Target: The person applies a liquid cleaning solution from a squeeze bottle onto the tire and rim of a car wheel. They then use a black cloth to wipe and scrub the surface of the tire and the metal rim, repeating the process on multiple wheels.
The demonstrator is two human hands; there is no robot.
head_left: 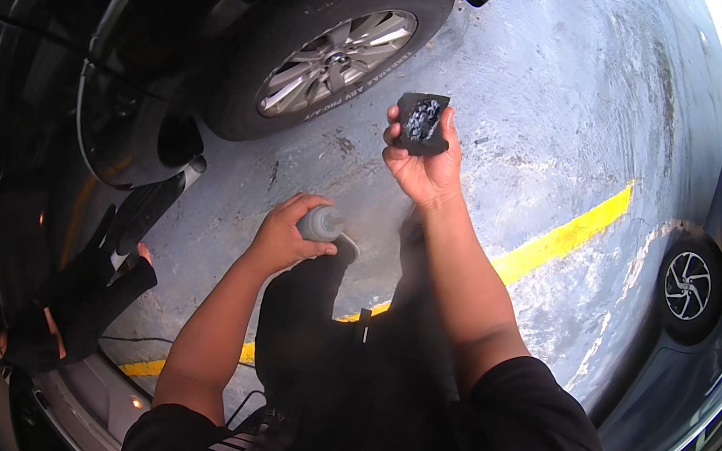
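A black shirt (pixel 536 433) and right hand (pixel 426 172) overhang yellow-striped floor (pixel 555 133) between vehicles (pixel 686 381).

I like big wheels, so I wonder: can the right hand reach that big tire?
Probably yes: nothing shows between the right hand, which holds a black block, and the big tire, though the distance is unclear.

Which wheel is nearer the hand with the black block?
The silver wheel at upper left, close to the right hand. The other wheel, darker, is farther away at the picture's right.
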